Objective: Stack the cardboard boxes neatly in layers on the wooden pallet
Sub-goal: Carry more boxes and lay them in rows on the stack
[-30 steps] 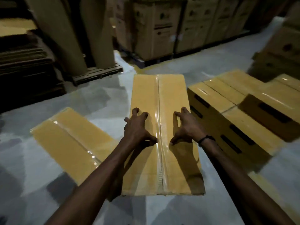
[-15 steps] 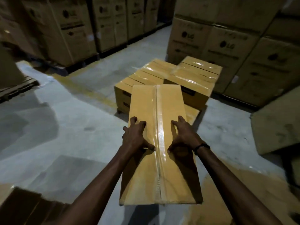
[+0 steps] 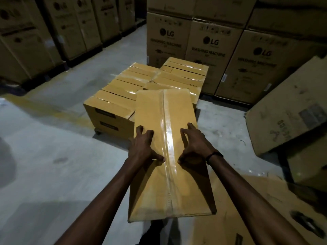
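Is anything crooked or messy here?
Yes. A big brown carton at right leans tilted instead of standing flat, and flattened cardboard lies loose on the floor beneath the carried box. The stacked boxes look tidy.

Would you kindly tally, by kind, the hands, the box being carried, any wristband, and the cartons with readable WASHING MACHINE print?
Hands: 2, left hand and right hand
carried box: 1
wristband: 1
cartons printed WASHING MACHINE: 3
Total: 7

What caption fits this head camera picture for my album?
Both hands, left hand and right hand, carry a taped box toward the stacked boxes.
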Demonstrator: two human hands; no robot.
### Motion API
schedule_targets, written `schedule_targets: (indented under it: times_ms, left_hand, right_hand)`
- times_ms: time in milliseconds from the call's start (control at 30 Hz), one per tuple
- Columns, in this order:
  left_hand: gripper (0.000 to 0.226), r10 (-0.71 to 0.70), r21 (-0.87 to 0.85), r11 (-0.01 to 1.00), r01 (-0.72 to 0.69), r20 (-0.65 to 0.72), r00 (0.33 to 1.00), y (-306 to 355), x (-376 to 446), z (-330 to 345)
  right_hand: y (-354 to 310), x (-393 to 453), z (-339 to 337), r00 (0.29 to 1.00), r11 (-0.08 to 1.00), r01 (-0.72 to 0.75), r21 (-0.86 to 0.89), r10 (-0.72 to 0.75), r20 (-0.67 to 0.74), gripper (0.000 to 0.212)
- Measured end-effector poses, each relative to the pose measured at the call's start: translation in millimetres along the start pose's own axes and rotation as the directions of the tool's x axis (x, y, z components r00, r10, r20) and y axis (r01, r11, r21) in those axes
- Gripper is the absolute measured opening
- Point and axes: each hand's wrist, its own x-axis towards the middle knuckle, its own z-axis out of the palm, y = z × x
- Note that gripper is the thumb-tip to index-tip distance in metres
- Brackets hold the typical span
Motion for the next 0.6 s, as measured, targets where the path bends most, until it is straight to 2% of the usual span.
schedule_targets:
  times_ms: [100,300,500,600]
  left_hand:
    - [0.121,0.008,0.006,1.000,-0.008,-0.014,1.000,15,46,0]
    - [0.121,-0.022,0.000,1.000,0.022,-0.008,1.000,41,138,-7]
    - [0.125,-0.098,-0.002,0.995,0.098,-0.033,0.995,62,222,0]
    - [0.127,-0.155,-0.019,0.988,0.154,-0.054,0.986,72,254,10]
  right_hand:
    - [19,44,-18,1.000,1.000,0.002,-0.013,-0.002,0.002,0.129]
    - [49,138,-57,0.999,0.999,0.040,-0.036,-0.040,0.006,0.122]
    - [88,232,-80,0.997,0.998,0.057,0.004,-0.057,0.047,0.134]
    - [109,274,-90,0.989,0.994,0.112,0.010,-0.112,0.092,0.138]
